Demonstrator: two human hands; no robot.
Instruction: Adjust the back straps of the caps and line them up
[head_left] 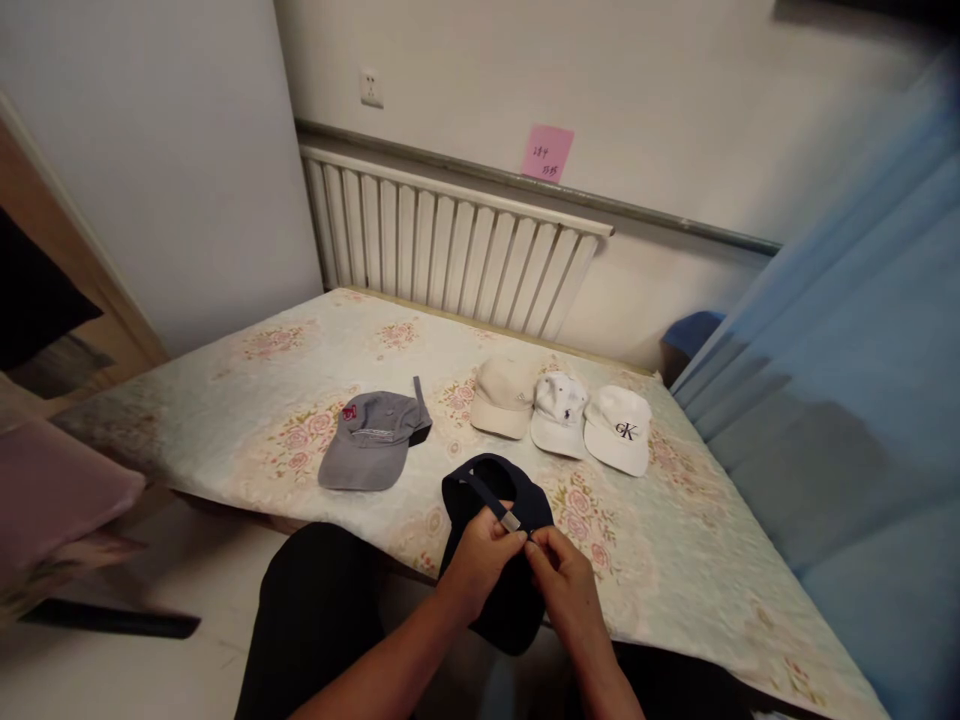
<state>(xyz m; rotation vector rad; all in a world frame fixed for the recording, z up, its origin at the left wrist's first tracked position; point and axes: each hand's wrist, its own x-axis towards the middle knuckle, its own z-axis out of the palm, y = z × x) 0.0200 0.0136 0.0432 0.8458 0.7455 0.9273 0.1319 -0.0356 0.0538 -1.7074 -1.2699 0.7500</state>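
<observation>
A dark navy baseball cap (514,610) is held over the near edge of the floral-covered surface, its back opening facing up. My left hand (480,560) is closed on the cap's back strap, close to a metal buckle (511,521). Fingertips of my right hand (566,578) pinch the strap area just right of the buckle; the exact bit between them is too small to make out. Beyond and to the left lies a grey cap (371,440) with its strap sticking up. Side by side at the back right are a beige cap (501,395), a white cap with a small dark emblem (559,412) and a white CK cap (619,428).
A floral cloth (247,440) covers the surface. Behind it runs a white radiator (442,240) under a pipe, with a pink note (547,153) on the wall. A blue curtain (847,380) hangs along the right. My dark-clad knee (315,600) is below the near edge.
</observation>
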